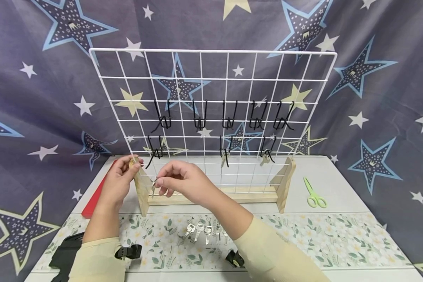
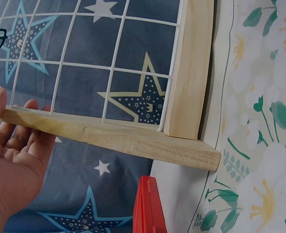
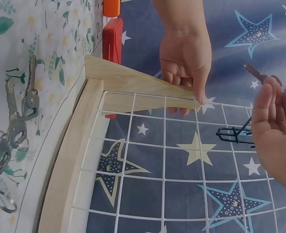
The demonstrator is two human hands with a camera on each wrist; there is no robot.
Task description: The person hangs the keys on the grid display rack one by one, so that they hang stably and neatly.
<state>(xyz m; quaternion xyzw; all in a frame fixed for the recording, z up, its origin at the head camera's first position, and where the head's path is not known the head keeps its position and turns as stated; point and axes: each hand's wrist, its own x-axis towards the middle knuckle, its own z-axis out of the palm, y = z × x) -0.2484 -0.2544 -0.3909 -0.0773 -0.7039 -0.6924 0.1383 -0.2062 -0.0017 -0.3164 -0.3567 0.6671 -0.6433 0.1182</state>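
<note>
The right hand pinches one key between thumb and fingers, in front of the lower left of a white grid rack; the left hand grips the top of one of the rack's two wooden side supports. Eight black hooks hang on the grid, five above, three below; two lower ones bear hung keys. On the flowered cloth lie seemingly five loose keys, the arm crowding the count. Farther out: one pair of green scissors, one red object
</note>
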